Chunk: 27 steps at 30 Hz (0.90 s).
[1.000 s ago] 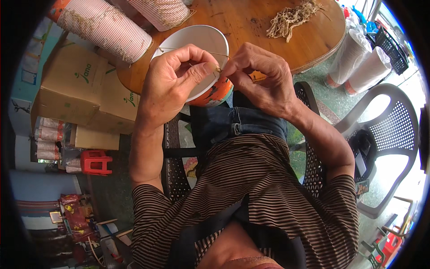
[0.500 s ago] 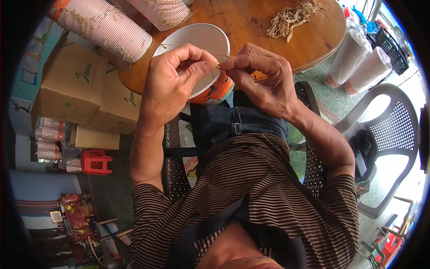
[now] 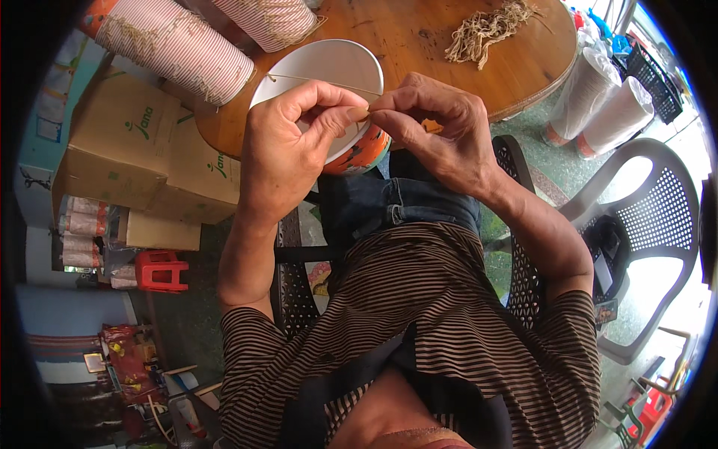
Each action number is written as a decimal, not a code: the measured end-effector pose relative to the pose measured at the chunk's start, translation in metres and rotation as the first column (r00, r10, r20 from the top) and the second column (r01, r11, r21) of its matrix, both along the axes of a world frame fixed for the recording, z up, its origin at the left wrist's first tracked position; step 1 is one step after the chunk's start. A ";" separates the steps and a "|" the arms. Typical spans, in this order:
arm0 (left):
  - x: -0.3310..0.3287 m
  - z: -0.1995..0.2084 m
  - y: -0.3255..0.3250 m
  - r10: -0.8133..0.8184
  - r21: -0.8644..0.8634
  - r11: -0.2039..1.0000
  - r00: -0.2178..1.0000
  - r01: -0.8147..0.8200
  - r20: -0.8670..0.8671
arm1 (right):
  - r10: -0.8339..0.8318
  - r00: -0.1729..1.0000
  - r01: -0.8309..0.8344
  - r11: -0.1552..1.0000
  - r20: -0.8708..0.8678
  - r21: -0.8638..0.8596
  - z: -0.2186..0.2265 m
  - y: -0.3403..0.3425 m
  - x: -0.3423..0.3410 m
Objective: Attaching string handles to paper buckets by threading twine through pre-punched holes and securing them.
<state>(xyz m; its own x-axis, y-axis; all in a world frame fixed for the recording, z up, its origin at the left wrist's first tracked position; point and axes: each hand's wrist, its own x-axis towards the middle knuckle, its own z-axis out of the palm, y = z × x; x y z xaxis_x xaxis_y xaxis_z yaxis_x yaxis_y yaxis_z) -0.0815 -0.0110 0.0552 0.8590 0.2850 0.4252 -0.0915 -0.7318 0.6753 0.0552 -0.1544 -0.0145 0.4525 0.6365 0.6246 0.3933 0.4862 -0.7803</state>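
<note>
A paper bucket [image 3: 362,153] with a white inside and an orange patterned outside leans at the table's near edge, its mouth tilted toward me. A thin tan string [image 3: 310,79], with a small knot at the bucket's left rim, stretches over the mouth to my fingers. My left hand [image 3: 286,146] pinches the string between thumb and forefinger near the right side of the mouth. Tip to tip with it, my right hand [image 3: 441,127] pinches there too. The fingertips hide the string's end and how it sits in the bucket wall.
On the wooden table [image 3: 419,37] lie a bundle of tan strings [image 3: 488,36] and a stack of striped buckets [image 3: 179,51] with strings attached. Cardboard boxes [image 3: 112,142] stand at the left. A plastic chair [image 3: 658,217] and wrapped white stacks [image 3: 587,90] are at the right.
The bucket has tipped slightly and shifted a little left. My fingertips have drawn together, and the tan bit that showed between them is now mostly covered.
</note>
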 end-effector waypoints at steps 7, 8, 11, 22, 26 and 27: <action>0.002 -0.001 0.002 -0.036 -0.020 0.999 0.999 0.036 -0.018 | 0.005 0.999 -0.007 0.999 -0.051 -0.041 -0.001 -0.001 0.000; 0.002 -0.001 0.003 -0.037 -0.021 0.999 0.999 0.037 -0.019 | -0.001 0.999 -0.002 0.999 -0.047 -0.054 -0.001 -0.001 0.000; 0.000 0.000 0.004 -0.071 -0.117 0.991 0.997 0.067 -0.034 | 0.028 0.995 -0.036 0.996 -0.091 -0.085 0.001 -0.002 0.000; -0.003 0.002 0.006 -0.081 -0.168 0.983 0.996 0.074 -0.041 | 0.099 0.975 -0.116 0.991 -0.200 -0.074 -0.003 -0.001 0.007; -0.006 0.002 0.006 -0.093 -0.154 0.984 0.994 0.084 -0.052 | 0.124 0.966 -0.141 0.988 -0.227 -0.059 0.001 -0.003 0.008; -0.008 0.004 0.004 -0.099 -0.099 0.991 0.992 0.091 -0.080 | 0.126 0.967 -0.139 0.989 -0.221 -0.046 0.002 -0.004 0.009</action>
